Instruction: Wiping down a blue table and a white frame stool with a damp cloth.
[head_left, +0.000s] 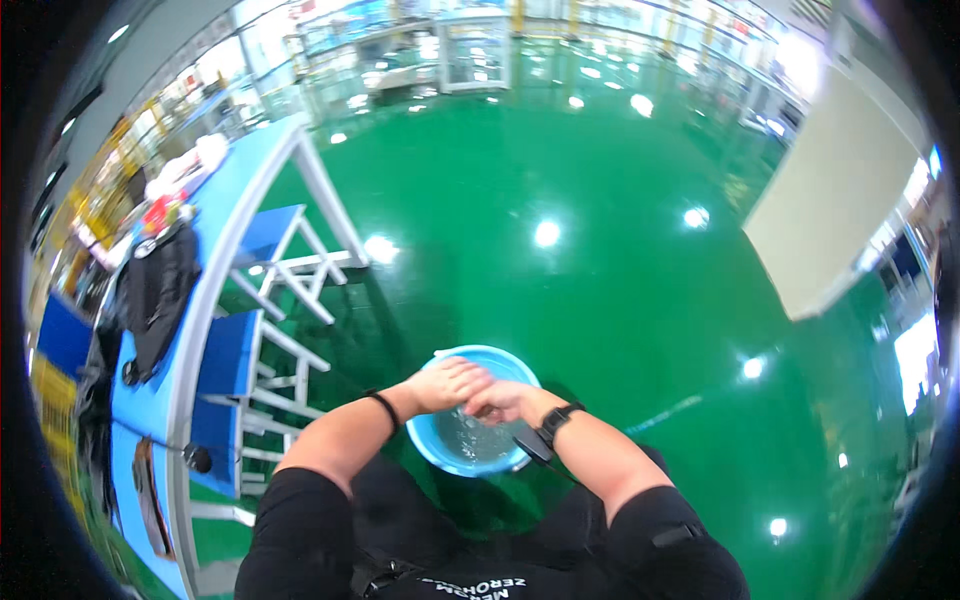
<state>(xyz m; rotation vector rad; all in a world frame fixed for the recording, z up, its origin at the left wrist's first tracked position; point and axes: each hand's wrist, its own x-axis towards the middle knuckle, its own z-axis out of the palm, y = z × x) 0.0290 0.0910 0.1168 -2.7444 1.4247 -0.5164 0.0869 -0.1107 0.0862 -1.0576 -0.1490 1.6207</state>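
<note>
From the head view, a round blue basin [487, 410] sits on the shiny green floor [600, 250], just below centre, with water glinting inside. Both hands meet over it: the left hand [450, 383] lies partly over the right hand [497, 401], fingers curled together, touching; whether either grip clamps something small I cannot tell, as they hide each other. A black band circles the left wrist, a dark watch [560, 415] the right. At nine o'clock runs a long blue table [225, 215] carrying a black garment [160, 295].
</note>
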